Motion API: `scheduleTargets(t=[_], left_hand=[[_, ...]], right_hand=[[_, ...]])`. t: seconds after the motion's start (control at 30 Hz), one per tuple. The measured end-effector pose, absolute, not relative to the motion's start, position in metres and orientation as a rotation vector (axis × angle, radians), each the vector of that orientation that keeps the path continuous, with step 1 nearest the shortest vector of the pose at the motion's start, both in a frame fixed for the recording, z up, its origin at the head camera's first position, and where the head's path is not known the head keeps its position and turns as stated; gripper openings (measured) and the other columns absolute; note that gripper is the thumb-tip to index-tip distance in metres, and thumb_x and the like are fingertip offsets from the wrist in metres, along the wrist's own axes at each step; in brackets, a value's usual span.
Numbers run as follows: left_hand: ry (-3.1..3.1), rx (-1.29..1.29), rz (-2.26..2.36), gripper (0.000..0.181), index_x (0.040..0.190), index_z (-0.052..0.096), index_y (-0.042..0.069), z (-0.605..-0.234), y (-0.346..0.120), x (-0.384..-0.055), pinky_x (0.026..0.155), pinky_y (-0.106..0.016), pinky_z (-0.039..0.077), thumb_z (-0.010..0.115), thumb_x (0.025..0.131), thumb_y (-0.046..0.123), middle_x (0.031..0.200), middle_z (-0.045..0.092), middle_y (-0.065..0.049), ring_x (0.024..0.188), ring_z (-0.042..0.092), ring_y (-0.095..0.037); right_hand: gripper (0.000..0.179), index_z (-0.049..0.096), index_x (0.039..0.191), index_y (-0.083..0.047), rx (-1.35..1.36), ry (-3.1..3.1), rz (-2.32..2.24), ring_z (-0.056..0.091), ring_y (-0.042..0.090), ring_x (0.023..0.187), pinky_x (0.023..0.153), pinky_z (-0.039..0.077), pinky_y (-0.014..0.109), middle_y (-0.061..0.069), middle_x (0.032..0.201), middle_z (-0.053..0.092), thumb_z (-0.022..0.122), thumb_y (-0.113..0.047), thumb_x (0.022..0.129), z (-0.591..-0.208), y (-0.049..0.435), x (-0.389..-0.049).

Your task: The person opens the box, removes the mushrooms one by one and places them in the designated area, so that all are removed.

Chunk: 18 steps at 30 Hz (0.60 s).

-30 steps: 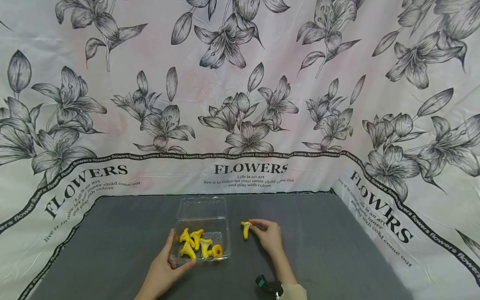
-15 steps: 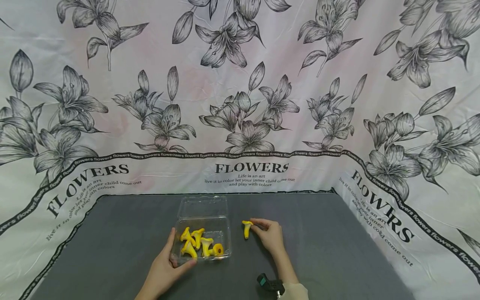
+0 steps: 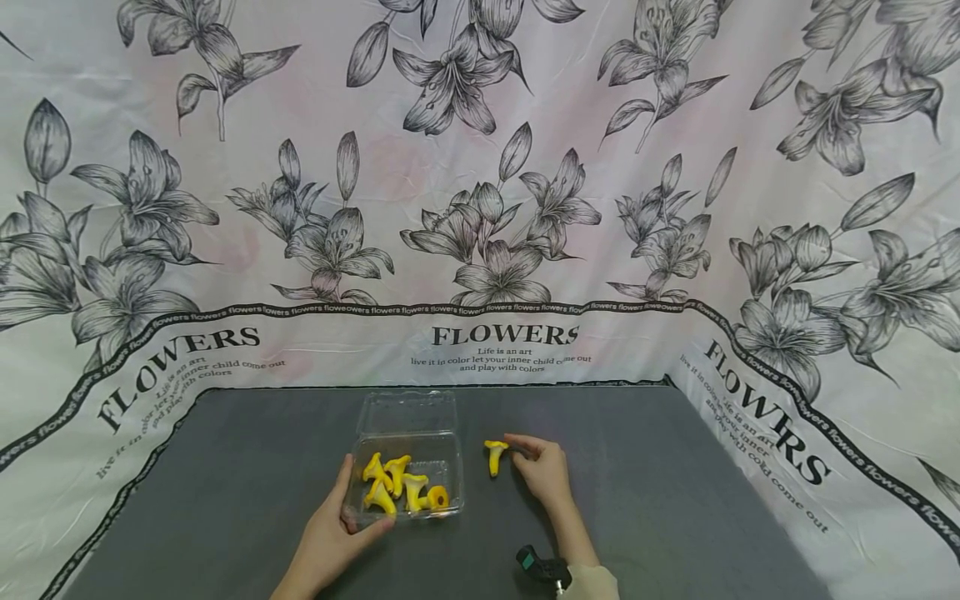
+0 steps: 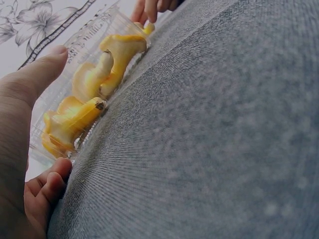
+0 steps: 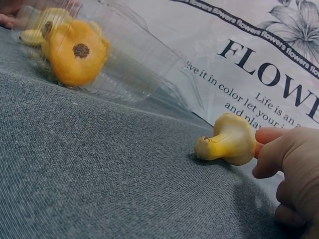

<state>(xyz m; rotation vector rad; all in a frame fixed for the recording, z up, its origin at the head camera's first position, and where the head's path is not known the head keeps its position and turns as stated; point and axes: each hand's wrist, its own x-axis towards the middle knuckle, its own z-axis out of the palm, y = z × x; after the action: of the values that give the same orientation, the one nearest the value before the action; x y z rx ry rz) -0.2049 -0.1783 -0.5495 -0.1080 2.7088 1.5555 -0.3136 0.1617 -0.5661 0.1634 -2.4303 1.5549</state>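
My left hand (image 3: 322, 533) grips a clear plastic clamshell box (image 3: 459, 479) at its near left corner, thumb along the front and fingers round the left side. Several yellow chanterelle mushrooms (image 3: 380, 498) lie inside, one with its round cut-looking brown spot (image 5: 81, 51) facing the right wrist camera. To the right of the box, a single chanterelle (image 3: 495, 457) lies on the grey cloth, stem toward me. My right hand (image 3: 543, 473) is just right of it, fingertips right at the cap's edge; in the right wrist view the index finger is partly behind the cap (image 5: 237, 139).
The box's hinged lid (image 3: 408, 412) stands raised at its back. Grey cloth (image 3: 637, 467) covers the table. A white flower-printed curtain (image 3: 510, 350) rises behind and along both sides. On my right wrist is a black strapped device (image 3: 543, 567).
My right fingers have eased slightly right, loosening from the single chanterelle, which stays on the cloth. The left hand and box hold still; the whole head view shifts a little.
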Motion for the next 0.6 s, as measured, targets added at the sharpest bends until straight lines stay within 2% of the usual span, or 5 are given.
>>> scheduleTargets(t=[0.13,0.3,0.53,0.57,0.6], left_hand=[[2.711,-0.091,1.563,0.126,0.173,0.007,0.022,-0.549,-0.178,-0.205,0.057,-0.028,0.037,0.09,0.083,0.05,0.063,0.042,0.002,0.055,0.037,-0.012],[2.705,-0.082,1.561,0.127,0.173,0.006,0.021,-0.55,-0.176,-0.207,0.056,-0.027,0.036,0.09,0.083,0.049,0.062,0.041,0.002,0.055,0.035,-0.011],[2.689,-0.137,1.544,0.13,0.173,0.003,0.022,-0.55,-0.177,-0.205,0.057,-0.028,0.037,0.09,0.082,0.051,0.064,0.04,0.003,0.056,0.035,-0.011],[2.693,-0.141,1.536,0.13,0.173,0.003,0.022,-0.55,-0.176,-0.206,0.057,-0.028,0.037,0.09,0.082,0.052,0.064,0.04,0.003,0.056,0.036,-0.012],[2.697,-0.141,1.532,0.13,0.173,0.003,0.021,-0.55,-0.176,-0.206,0.057,-0.028,0.037,0.09,0.082,0.052,0.064,0.041,0.002,0.056,0.037,-0.012]], right_hand=[[0.037,0.084,0.115,-0.01,0.137,-2.407,1.598,0.022,-0.002,0.04,0.043,0.025,0.019,0.013,0.116,0.079,0.066,0.009,0.09,-0.564,0.164,-0.312],[0.029,0.084,0.115,-0.009,0.083,-2.353,1.618,0.031,-0.001,0.039,0.044,0.031,0.019,0.016,0.121,0.078,0.07,0.005,0.093,-0.557,0.172,-0.307],[0.023,0.083,0.117,-0.01,0.12,-2.328,1.577,0.022,-0.004,0.034,0.042,0.029,0.019,0.017,0.124,0.076,0.076,-0.004,0.096,-0.551,0.173,-0.304],[0.022,0.083,0.118,-0.011,0.125,-2.331,1.571,0.024,-0.002,0.035,0.043,0.03,0.019,0.016,0.125,0.076,0.077,-0.006,0.097,-0.55,0.173,-0.304],[0.022,0.083,0.118,-0.011,0.122,-2.331,1.564,0.033,-0.005,0.039,0.044,0.033,0.02,0.015,0.125,0.076,0.077,-0.007,0.097,-0.548,0.173,-0.304]])
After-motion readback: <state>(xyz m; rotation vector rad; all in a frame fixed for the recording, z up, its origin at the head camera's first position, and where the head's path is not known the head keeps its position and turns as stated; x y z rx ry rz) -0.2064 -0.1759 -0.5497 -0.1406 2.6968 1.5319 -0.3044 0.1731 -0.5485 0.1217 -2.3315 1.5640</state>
